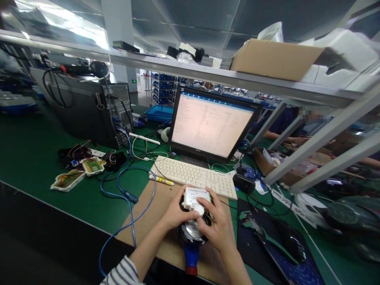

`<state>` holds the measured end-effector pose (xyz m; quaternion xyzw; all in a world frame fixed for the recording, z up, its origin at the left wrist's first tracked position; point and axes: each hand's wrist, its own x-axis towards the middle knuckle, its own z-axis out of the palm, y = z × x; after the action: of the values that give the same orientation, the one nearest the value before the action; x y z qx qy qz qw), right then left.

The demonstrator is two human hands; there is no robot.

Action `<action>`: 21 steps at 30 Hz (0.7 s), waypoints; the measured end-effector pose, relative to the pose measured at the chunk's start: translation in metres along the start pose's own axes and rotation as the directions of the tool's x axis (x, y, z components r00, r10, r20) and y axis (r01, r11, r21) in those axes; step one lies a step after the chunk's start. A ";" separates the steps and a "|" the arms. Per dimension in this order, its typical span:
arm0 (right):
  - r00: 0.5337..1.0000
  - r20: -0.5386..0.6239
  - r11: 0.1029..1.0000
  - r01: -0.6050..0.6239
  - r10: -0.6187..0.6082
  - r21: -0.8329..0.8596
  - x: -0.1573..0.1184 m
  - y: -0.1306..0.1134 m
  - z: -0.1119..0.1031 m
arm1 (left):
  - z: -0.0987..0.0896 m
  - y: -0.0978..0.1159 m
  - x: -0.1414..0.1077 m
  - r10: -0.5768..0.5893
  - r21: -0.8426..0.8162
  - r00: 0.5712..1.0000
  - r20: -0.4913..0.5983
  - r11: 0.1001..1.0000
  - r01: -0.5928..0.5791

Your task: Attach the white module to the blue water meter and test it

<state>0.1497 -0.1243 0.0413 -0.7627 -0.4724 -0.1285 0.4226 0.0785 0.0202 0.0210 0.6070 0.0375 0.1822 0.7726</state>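
Both hands are closed on a white plastic module (192, 196) with small dark print on its face. My left hand (175, 211) grips its left side, the thumb across the lower edge. My right hand (218, 219) holds the right side, with fingers bent over the top face. Directly beneath is a meter with a round clear-covered face (192, 230), a blue pipe body (191, 252) and a red end (191, 270). Thin wires show beside my right fingers. Whether the module touches the meter is hidden by my hands. A brown board (166, 245) lies underneath.
Behind my hands are a keyboard (192, 174), a yellow marker (162, 181) and a lit monitor (212, 122). Blue cable (118, 194) loops at left near open circuit housings (93, 165). Green-handled pliers (267, 237) and a mouse (292, 241) lie at right, below a metal shelf (178, 65).
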 end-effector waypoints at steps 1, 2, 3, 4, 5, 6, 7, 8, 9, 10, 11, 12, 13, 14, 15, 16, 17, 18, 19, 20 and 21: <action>1.000 0.000 1.000 -0.004 0.004 -0.001 0.000 0.000 0.000 | 0.000 0.000 0.000 -0.003 0.003 1.000 -0.003 1.000 0.003; 1.000 0.003 1.000 -0.009 0.009 -0.001 0.000 -0.001 0.000 | 0.000 0.000 0.000 -0.006 0.009 1.000 -0.004 1.000 0.006; 1.000 0.005 1.000 -0.015 0.015 0.000 0.001 -0.001 0.000 | 0.000 0.000 0.000 -0.010 0.016 1.000 -0.007 1.000 0.011; 1.000 0.005 1.000 -0.021 0.021 0.002 0.001 -0.001 0.000 | 0.000 0.001 0.000 -0.016 0.023 1.000 -0.009 1.000 0.016; 1.000 0.003 1.000 -0.025 0.025 0.004 0.001 -0.002 0.000 | 0.000 0.002 -0.001 -0.019 0.026 1.000 -0.010 0.999 0.019; 1.000 -0.001 1.000 -0.024 0.024 0.007 0.000 -0.002 0.000 | 0.001 0.003 -0.001 -0.020 0.025 1.000 -0.010 0.999 0.020; 1.000 -0.004 1.000 -0.023 0.023 0.009 0.000 -0.002 0.001 | 0.001 0.004 -0.001 -0.021 0.024 1.000 -0.007 0.999 0.021; 1.000 -0.005 1.000 -0.021 0.021 0.009 0.000 -0.001 0.001 | 0.001 0.005 -0.001 -0.019 0.024 1.000 -0.007 1.000 0.019; 1.000 -0.004 1.000 -0.022 0.022 0.009 -0.001 -0.001 0.002 | 0.001 0.006 -0.001 -0.017 0.027 1.000 -0.005 0.999 0.018; 1.000 0.001 1.000 -0.024 0.024 0.010 -0.001 0.000 0.002 | 0.001 0.006 -0.001 -0.019 0.033 1.000 -0.005 0.999 0.019; 1.000 0.009 1.000 -0.026 0.026 0.011 -0.002 0.001 0.002 | 0.001 0.006 -0.001 -0.020 0.043 1.000 -0.008 0.999 0.021; 0.999 0.016 0.999 -0.030 0.029 0.014 -0.003 0.001 0.003 | 0.000 0.006 -0.001 -0.021 0.054 1.000 -0.011 0.998 0.022; 0.999 0.020 0.999 -0.032 0.032 0.018 -0.003 0.002 0.003 | 0.000 0.005 0.000 -0.021 0.062 1.000 -0.015 0.998 0.022; 0.999 0.025 0.999 -0.032 0.031 0.018 -0.003 0.003 0.002 | 0.000 0.004 0.000 -0.019 0.067 1.000 -0.017 0.998 0.020; 0.999 0.033 0.999 -0.030 0.030 0.012 -0.004 0.003 0.002 | 0.000 0.004 0.000 -0.015 0.069 1.000 -0.017 0.997 0.016; 0.999 0.043 1.000 -0.027 0.027 0.002 -0.004 0.004 0.002 | 0.000 0.003 0.000 -0.010 0.070 1.000 -0.017 0.998 0.011; 0.998 0.054 1.000 -0.025 0.025 -0.010 -0.004 0.004 0.002 | 0.000 0.003 0.000 -0.014 0.070 1.000 -0.009 0.997 0.015; 0.998 0.062 1.000 -0.023 0.024 -0.020 -0.004 0.005 0.001 | 0.000 0.004 -0.001 -0.029 0.077 1.000 0.004 0.997 0.028; 0.998 0.064 0.999 -0.020 0.022 -0.029 -0.003 0.005 0.001 | 0.000 0.006 -0.002 -0.047 0.108 0.999 0.016 0.993 0.045; 0.998 0.058 0.999 -0.019 0.021 -0.037 -0.003 0.005 0.001 | -0.002 0.010 -0.004 -0.062 0.171 0.998 0.021 0.984 0.057; 0.999 0.045 0.999 -0.018 0.020 -0.043 -0.003 0.005 0.001 | -0.005 0.016 -0.006 -0.070 0.266 0.998 0.010 0.962 0.064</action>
<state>0.1521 -0.1262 0.0361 -0.7787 -0.4719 -0.1171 0.3965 0.0675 0.0257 0.0335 0.7050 0.0746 0.1434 0.6905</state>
